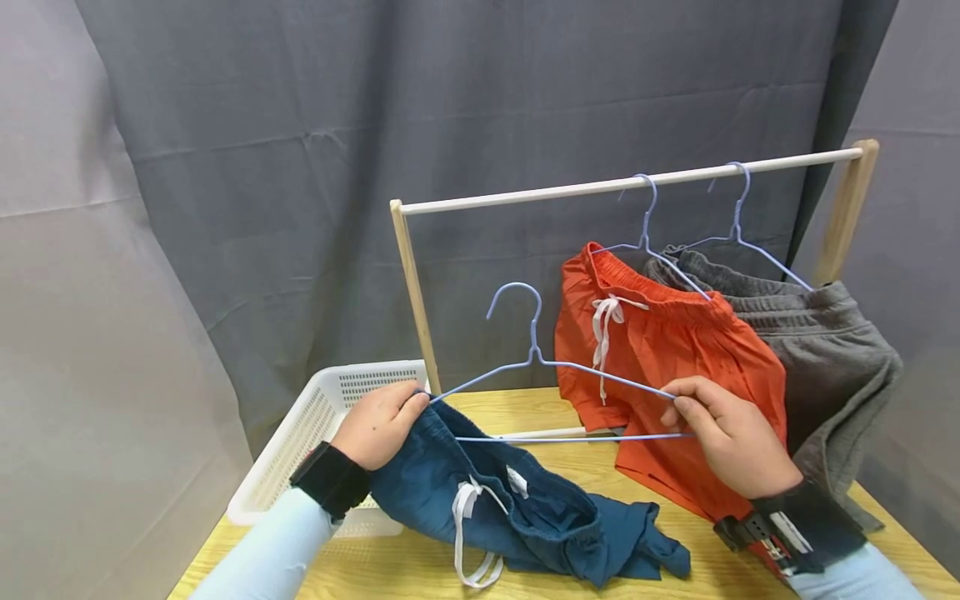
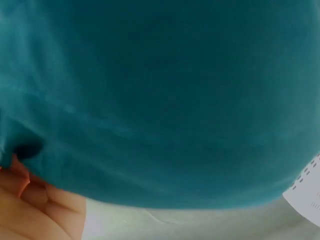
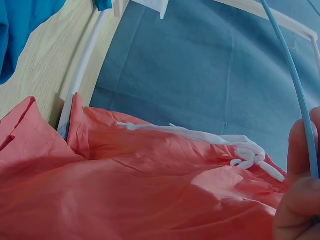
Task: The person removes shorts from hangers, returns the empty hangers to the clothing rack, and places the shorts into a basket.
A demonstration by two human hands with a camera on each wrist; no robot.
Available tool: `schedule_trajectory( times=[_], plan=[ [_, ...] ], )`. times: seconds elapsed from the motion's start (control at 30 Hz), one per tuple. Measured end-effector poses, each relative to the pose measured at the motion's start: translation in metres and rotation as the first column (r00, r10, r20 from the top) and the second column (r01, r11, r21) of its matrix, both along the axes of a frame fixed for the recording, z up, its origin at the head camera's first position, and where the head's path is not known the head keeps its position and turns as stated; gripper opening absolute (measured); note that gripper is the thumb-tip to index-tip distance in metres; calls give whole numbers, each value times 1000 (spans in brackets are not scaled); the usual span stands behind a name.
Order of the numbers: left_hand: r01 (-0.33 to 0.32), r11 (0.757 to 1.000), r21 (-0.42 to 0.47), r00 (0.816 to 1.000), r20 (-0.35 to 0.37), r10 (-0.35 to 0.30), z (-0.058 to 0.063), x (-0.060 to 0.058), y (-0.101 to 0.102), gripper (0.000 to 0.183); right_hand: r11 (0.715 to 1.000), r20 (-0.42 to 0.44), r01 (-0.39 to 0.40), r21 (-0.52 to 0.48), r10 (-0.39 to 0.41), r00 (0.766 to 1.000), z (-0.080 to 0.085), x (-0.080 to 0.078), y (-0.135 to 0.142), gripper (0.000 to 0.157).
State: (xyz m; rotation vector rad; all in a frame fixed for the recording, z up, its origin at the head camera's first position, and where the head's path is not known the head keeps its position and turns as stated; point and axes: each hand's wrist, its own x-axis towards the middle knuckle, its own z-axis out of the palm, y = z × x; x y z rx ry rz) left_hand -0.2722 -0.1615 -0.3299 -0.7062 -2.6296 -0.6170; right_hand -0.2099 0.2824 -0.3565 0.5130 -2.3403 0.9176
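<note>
Blue shorts (image 1: 427, 475) with a white drawstring hang by one side of their waistband from my left hand (image 1: 381, 423), the rest sagging low over the table. That hand pinches the waistband together with the left end of a light-blue wire hanger (image 1: 534, 350). The hanger is upright, hook on top, its left corner at the waistband. At its other end, my right hand (image 1: 729, 433) pinches the sloping arm between thumb and fingers. The blue cloth (image 2: 175, 100) fills most of the left wrist view. In the right wrist view the hanger wire (image 3: 295, 75) runs into the fingers.
Behind the hands stands a wooden rack with a white rail (image 1: 517, 195). Orange shorts (image 1: 675, 350) and grey shorts (image 1: 840, 350) hang from it on hangers, close by my right hand. A white perforated basket (image 1: 292, 442) sits left on the wooden table (image 1: 517, 404).
</note>
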Motion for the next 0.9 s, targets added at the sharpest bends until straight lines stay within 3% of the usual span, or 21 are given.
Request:
schedule_trajectory(
  times=[0.23,0.63,0.9],
  plan=[
    [-42,999,31,998,46,40,-4,-3,-5,19,1000,-14,4,-8,-4,1000,-1,1,3,15],
    [-185,982,36,979,99,181,-8,-5,-4,11,999,-18,42,-11,-42,999,-3,2,4,15],
    [-206,978,-10,972,111,206,-11,-6,-4,10,998,-14,66,-19,-66,998,-2,2,5,16]
  ],
)
